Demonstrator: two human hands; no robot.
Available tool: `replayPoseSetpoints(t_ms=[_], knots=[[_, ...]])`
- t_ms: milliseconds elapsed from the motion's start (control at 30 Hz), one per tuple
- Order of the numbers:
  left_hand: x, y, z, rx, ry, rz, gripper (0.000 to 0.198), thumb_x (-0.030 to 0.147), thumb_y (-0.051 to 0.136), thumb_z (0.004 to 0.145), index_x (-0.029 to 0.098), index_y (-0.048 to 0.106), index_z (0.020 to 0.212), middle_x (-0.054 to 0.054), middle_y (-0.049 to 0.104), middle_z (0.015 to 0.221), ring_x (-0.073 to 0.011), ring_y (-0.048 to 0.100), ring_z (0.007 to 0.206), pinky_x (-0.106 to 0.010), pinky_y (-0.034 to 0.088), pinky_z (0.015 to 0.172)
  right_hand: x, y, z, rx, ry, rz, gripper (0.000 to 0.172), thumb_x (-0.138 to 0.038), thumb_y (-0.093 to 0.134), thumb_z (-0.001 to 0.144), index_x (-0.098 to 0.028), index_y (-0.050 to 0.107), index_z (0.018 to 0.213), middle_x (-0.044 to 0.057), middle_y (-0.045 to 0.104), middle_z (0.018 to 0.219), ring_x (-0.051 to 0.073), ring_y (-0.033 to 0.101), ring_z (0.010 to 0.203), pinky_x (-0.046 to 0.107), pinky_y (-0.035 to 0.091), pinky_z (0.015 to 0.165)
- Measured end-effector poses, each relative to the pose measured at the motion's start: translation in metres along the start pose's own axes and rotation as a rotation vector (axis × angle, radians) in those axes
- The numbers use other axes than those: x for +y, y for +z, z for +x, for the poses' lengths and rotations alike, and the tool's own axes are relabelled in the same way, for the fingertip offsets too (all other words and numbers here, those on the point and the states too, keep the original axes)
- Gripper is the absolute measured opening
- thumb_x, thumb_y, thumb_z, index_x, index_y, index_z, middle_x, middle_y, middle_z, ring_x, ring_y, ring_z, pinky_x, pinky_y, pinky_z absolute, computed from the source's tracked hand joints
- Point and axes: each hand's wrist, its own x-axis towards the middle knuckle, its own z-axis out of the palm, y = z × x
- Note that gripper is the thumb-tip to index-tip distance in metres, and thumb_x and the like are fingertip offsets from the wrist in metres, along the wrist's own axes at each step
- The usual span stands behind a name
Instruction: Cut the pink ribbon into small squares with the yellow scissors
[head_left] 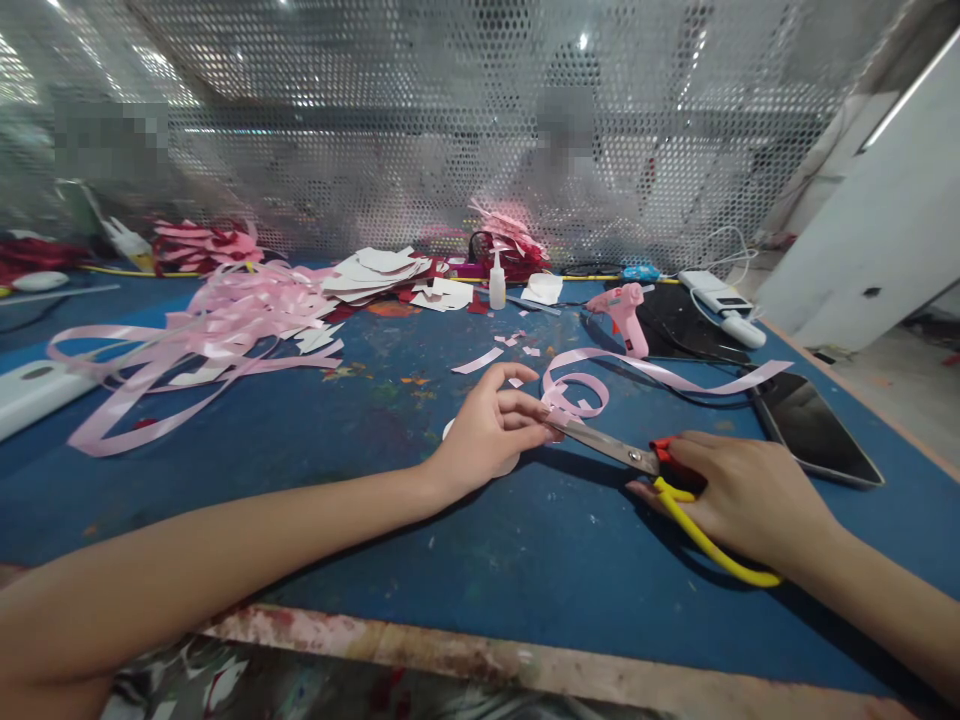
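Near the middle of the blue table [337,540], pinches part of a glossy pink ribbon [690,383] in the left hand [484,430], with thumb and fingers drawn together. Grips scissors [636,457] in the right hand [757,490], with fingers curled round red-and-yellow handles and metal blades almost together, tips at the left fingertips. Includes, farther back, a small whitish squeeze bottle [497,285] with a tapered nozzle; cannot tell what it holds. Shows, to the left, a loose, satiny heap of pink ribbon loops [255,310] beside stacked flat white pieces [379,272]. Shows, to the right, a smooth pink glue gun [626,310]; behind everything, perforated metal mesh [420,130] with round holes.
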Motion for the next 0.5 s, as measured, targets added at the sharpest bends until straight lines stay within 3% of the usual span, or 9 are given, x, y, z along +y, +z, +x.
replayPoseSetpoints(t_ms=[500], knots=[[-0.0002,-0.0018,0.0003,-0.013,0.01,0.056,0.049,0.017,0.075,0.065,0.02,0.041,0.099,0.001,0.064,0.074,-0.0174,0.068,0.072,-0.032,0.053,0.074,0.0035,0.0014,-0.0011,0.036,-0.042,-0.098,0.037,-0.047,0.047,0.079,-0.02,0.053,0.055,0.001,0.055,0.051,0.014,0.049,0.042,0.026,0.012,0.048]])
